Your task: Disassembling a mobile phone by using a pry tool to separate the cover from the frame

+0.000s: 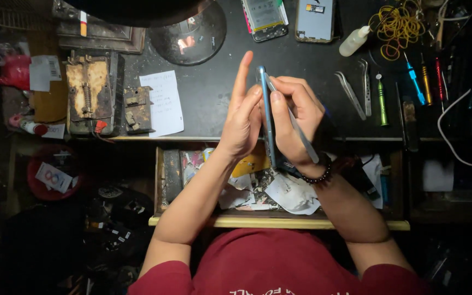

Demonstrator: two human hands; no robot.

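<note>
Left hand point(245, 117) held a blue phone point(267, 117) on edge above the table point(208, 93), forefinger raised. Right hand point(295, 117) fingers gripped a thin tool point(296, 128) against the phone.

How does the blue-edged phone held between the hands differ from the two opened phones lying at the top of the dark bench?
The blue-edged phone stands on edge, gripped between the left hand and right hand; the two opened phones lie flat, untouched. A thin grey tool in the right hand meets the held phone; nothing touches the others. The held phone shows only its rim; the others show pale insides.
</note>
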